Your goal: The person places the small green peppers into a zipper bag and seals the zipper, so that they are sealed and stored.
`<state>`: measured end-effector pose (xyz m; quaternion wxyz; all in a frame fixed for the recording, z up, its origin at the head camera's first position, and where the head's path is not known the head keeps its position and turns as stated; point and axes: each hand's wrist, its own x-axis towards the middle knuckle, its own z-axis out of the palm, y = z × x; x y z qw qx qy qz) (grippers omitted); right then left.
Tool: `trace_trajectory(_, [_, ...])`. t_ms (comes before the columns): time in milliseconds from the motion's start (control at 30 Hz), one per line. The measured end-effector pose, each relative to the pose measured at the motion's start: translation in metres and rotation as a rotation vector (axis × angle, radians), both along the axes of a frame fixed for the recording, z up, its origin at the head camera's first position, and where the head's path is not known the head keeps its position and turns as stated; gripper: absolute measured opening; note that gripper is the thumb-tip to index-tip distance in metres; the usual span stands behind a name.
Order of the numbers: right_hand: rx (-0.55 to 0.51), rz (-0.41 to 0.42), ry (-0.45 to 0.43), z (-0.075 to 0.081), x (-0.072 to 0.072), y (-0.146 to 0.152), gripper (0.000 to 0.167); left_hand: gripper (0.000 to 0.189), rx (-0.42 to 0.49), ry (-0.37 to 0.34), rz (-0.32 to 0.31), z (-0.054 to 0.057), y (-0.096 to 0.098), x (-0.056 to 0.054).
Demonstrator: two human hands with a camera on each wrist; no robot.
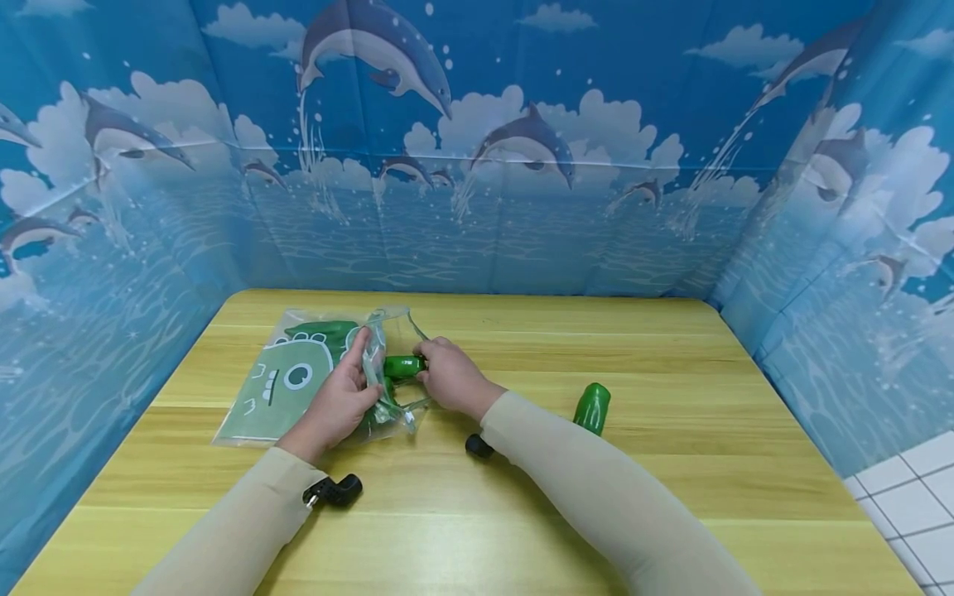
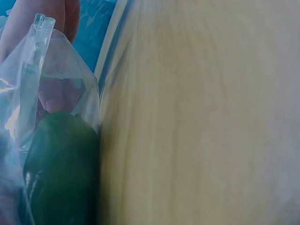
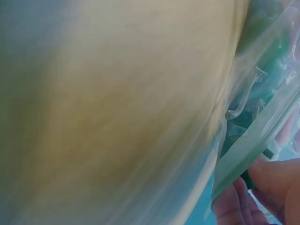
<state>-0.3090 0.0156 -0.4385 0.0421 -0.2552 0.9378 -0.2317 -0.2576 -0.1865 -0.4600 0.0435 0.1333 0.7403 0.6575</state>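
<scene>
A clear zip bag with a light green cartoon monster print lies on the left half of the table, its mouth spread toward the right. My left hand grips the bag near its mouth. Inside the mouth is a glossy green pepper, whose outer end my right hand pinches. Other green peppers show through the plastic. In the left wrist view a large green pepper sits behind the film. The right wrist view shows my right fingers at the bag's rim, around a short dark stem.
One more green pepper lies on the wooden table right of the bag, partly behind my right sleeve. A black wrist device sticks out from the left cuff. Dolphin-printed curtains surround the table's back and sides.
</scene>
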Motion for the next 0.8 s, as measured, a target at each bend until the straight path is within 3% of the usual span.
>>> trace_trajectory(300, [0.029, 0.024, 0.014, -0.0006, -0.0019, -0.0037, 0.038, 0.097, 0.002, 0.001, 0.004, 0.0005, 0.0009, 0.0003])
trace_trajectory(567, [-0.017, -0.014, -0.013, -0.0008, -0.0021, -0.0042, 0.031, 0.097, 0.008, 0.006, 0.000, 0.0001, 0.0006, 0.0002])
trace_trajectory(800, [-0.018, 0.011, -0.014, -0.0028, -0.0038, -0.0063, 0.034, 0.097, 0.016, 0.006, -0.005, 0.0000, 0.0002, -0.0004])
